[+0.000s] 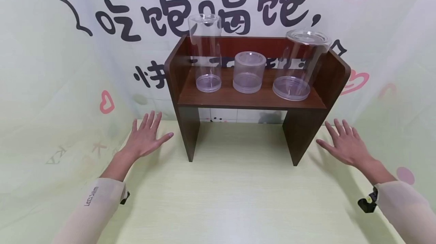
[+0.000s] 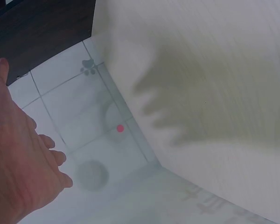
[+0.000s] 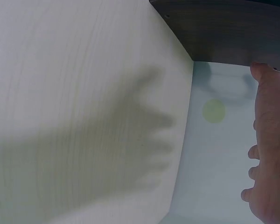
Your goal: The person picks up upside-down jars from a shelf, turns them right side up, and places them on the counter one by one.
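Observation:
My left hand (image 1: 144, 138) is spread over the table to the left of a dark brown wooden shelf (image 1: 252, 102), its fingers straight and holding nothing. On the other side of the shelf, my right hand (image 1: 347, 145) is likewise spread with nothing in it. Three clear cylindrical containers stand in a row on the shelf board: a tall narrow one (image 1: 206, 54) at left, a short one (image 1: 249, 72) in the middle and a wide tall one (image 1: 298, 68) at right. Both wrist views show a hand beside a shelf side panel (image 2: 42, 37), its shadow cast on the table.
The pale table (image 1: 238, 198) extends in front of the shelf and under its board. A printed cloth backdrop (image 1: 68, 85) with black lettering and pink hearts hangs behind and along both sides. Each wrist wears a dark strap device (image 1: 368, 201).

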Available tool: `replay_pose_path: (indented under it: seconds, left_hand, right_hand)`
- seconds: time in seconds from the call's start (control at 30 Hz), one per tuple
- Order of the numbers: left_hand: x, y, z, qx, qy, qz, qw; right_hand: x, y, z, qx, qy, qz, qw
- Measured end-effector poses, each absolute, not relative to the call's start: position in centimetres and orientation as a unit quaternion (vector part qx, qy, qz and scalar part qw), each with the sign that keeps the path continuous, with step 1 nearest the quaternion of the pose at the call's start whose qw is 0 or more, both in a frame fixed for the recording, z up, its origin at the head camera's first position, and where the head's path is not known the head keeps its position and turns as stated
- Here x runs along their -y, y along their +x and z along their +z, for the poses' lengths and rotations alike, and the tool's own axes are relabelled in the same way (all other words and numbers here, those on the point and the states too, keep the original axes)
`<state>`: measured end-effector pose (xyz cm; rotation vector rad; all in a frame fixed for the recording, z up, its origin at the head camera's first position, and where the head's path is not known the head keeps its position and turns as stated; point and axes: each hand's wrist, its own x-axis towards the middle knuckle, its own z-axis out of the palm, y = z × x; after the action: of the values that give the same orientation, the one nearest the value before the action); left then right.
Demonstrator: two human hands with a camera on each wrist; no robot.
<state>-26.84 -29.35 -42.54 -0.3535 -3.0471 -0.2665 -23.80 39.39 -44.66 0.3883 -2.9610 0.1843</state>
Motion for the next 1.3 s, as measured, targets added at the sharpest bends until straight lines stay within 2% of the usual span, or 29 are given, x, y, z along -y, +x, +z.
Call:
replay_pose_path:
  seconds: [0.5,0.87,1.3]
  left_hand:
    - [29.0,-26.6,-42.4,0.986,-0.132,-0.095,0.038]
    - [27.1,-26.0,-42.6,0.974,-0.168,-0.144,0.05]
    - [24.6,-24.7,-42.3,0.942,-0.154,-0.29,0.075]
  right_hand:
    - [-39.6,-23.4,-44.0,0.984,0.13,0.079,0.09]
    - [-39.9,-22.4,-42.7,0.976,0.15,0.102,0.116]
    - [-39.8,-20.8,-40.7,0.97,0.15,0.129,0.144]
